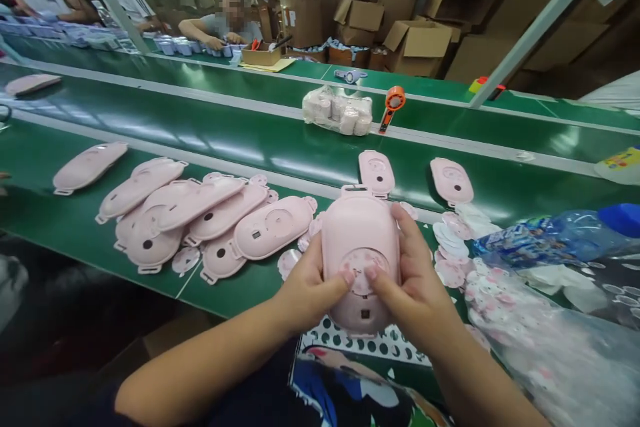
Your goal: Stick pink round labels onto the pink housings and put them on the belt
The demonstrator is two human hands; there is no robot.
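Note:
A pink plastic shell (357,227) with rounded ends and slotted lugs is held upright between both my hands. My left hand (313,280) grips its left side, thumb pressed on the round printed sticker (361,267) in its recess. On the other side my right hand (413,267) wraps the edge, its thumb also on that sticker. Below the sticker sits a small dark square opening. Under the shell lies a white sheet with rows of round holes (345,340). More pink shells (273,227) lie in an overlapping heap to the left, and round stickers (450,240) are scattered to the right.
Two pink shells (451,181) lie ahead, near the belt edge. A plastic bag of stickers (550,347) and a bottle with a blue cap (545,237) are at right. Beyond stand wrapped white parts (337,110) and an orange handheld fan (394,103). Co-workers sit across the line.

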